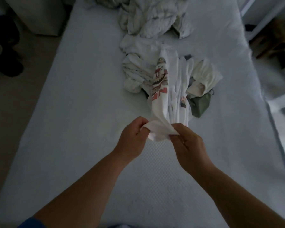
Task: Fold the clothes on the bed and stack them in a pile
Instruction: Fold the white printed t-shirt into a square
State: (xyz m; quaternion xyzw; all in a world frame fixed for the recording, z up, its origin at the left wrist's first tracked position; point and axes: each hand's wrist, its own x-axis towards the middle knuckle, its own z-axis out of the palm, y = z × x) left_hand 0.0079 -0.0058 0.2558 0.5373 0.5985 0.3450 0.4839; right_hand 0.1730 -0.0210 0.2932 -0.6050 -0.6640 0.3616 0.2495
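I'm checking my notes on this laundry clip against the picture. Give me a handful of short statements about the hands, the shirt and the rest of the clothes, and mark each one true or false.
1. Both hands grip the white printed shirt. True: the left hand and the right hand hold its near end.
2. The shirt lies folded flat on the bed. False: it is bunched and stretched out lengthwise, unfolded.
3. A green garment lies to the right of the shirt. True.
4. A neat pile of folded clothes stands near the hands. False: no folded pile shows; the heap of clothes farther up the bed is crumpled.
5. The shirt's print is blue. False: it is reddish and tan.
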